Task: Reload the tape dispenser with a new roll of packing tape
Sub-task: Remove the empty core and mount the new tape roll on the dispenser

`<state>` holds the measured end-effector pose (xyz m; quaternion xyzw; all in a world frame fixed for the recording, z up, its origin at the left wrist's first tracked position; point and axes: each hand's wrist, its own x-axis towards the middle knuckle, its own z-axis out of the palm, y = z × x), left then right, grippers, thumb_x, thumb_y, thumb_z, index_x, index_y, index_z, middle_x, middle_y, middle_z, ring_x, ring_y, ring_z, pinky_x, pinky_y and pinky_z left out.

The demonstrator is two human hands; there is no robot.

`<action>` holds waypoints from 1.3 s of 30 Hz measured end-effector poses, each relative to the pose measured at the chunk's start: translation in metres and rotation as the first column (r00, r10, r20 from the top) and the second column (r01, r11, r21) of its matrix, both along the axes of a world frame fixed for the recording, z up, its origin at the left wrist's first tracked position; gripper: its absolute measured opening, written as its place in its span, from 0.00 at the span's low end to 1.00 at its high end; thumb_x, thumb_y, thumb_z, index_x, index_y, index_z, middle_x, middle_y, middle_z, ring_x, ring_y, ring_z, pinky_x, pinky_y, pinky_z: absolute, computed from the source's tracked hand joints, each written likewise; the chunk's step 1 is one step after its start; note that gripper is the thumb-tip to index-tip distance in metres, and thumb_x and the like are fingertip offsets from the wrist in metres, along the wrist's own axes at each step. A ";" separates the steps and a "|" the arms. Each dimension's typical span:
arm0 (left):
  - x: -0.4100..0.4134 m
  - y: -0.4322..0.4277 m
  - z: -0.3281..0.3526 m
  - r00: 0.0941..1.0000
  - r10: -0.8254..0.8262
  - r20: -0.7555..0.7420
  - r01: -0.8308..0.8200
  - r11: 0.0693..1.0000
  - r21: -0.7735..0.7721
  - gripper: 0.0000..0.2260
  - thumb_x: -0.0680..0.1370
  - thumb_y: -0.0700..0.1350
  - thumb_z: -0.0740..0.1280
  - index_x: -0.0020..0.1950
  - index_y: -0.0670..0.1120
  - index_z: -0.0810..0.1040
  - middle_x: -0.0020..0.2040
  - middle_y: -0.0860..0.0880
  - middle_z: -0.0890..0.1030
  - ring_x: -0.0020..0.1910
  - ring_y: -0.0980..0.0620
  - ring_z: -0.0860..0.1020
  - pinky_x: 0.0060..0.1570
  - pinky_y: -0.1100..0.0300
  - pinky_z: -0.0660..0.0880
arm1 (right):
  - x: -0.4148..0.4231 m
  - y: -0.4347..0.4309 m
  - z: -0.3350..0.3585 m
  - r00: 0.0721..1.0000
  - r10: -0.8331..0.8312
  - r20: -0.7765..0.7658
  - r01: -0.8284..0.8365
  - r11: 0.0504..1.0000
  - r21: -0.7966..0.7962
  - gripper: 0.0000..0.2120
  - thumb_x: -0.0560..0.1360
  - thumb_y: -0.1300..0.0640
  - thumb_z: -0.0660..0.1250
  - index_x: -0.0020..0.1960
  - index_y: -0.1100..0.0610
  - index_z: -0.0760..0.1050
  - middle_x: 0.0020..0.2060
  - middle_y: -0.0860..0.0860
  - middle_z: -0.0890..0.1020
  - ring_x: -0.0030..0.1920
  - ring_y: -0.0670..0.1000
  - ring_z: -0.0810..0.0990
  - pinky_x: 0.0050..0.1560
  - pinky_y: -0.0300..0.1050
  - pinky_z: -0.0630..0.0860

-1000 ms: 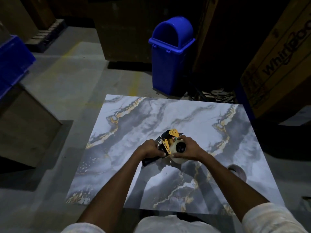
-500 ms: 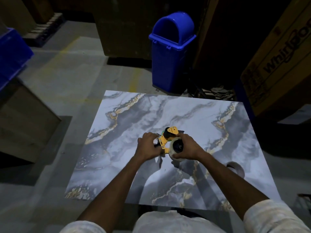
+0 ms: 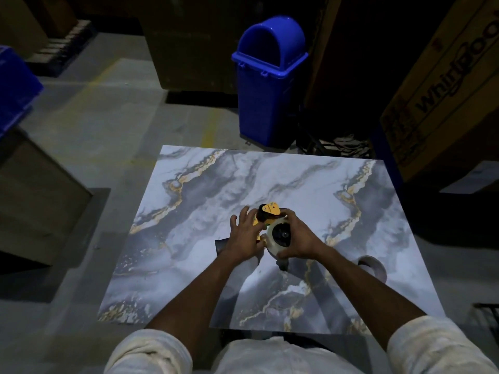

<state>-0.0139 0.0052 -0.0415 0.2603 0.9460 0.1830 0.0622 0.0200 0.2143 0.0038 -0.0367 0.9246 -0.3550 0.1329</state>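
A yellow and black tape dispenser [image 3: 267, 211] lies at the middle of the marble-patterned table [image 3: 205, 184], with a pale roll of tape [image 3: 272, 245] seated on its black hub. My right hand [image 3: 298, 240] grips the roll, fingers curled round its rim. My left hand [image 3: 244, 234] rests on the dispenser's left side with the fingers spread and fairly straight. The dispenser's handle is mostly hidden under my hands. A second roll [image 3: 374, 267], dim and greyish, lies on the table at the right, apart from both hands.
A blue swing-lid bin [image 3: 268, 74] stands on the floor beyond the table's far edge. A large cardboard carton [image 3: 442, 98] leans at the right. A blue crate [image 3: 13, 87] sits on a box at the left. Concrete floor surrounds the table.
My left hand has opened from a curled grip on the dispenser to spread fingers lying on it. The right hand keeps its hold on the roll.
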 end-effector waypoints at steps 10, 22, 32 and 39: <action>-0.011 -0.004 -0.010 0.998 -0.064 -0.021 0.066 0.995 0.073 0.16 0.79 0.61 0.67 0.65 0.61 0.78 0.83 0.49 0.56 0.82 0.43 0.45 0.75 0.38 0.47 | -0.007 0.011 0.005 0.991 0.101 0.091 -0.102 0.995 0.008 0.57 0.54 0.54 0.85 0.74 0.48 0.54 0.64 0.49 0.74 0.61 0.50 0.76 0.58 0.39 0.76; -0.003 0.000 0.003 0.993 -0.080 -0.088 0.082 0.997 0.016 0.03 0.77 0.48 0.69 0.46 0.52 0.82 0.82 0.47 0.60 0.82 0.42 0.49 0.73 0.37 0.53 | -0.004 0.008 -0.002 0.996 0.087 0.029 -0.087 0.996 -0.005 0.54 0.55 0.51 0.84 0.72 0.48 0.56 0.63 0.47 0.73 0.60 0.48 0.76 0.58 0.37 0.76; -0.002 0.010 -0.004 0.993 -0.058 -0.105 0.054 0.998 -0.042 0.10 0.79 0.49 0.66 0.59 0.49 0.81 0.81 0.45 0.62 0.79 0.42 0.53 0.70 0.40 0.59 | 0.008 0.005 -0.009 1.000 -0.013 0.000 0.013 1.000 0.016 0.56 0.53 0.46 0.82 0.73 0.47 0.55 0.62 0.48 0.74 0.59 0.50 0.77 0.57 0.50 0.80; 0.001 0.007 -0.006 0.999 -0.035 -0.025 0.037 0.996 0.080 0.13 0.81 0.48 0.66 0.65 0.48 0.75 0.80 0.46 0.60 0.78 0.44 0.55 0.70 0.41 0.65 | 0.014 0.003 -0.005 0.999 0.011 0.033 -0.016 0.989 0.146 0.59 0.51 0.33 0.79 0.74 0.44 0.56 0.67 0.48 0.72 0.65 0.52 0.72 0.60 0.54 0.77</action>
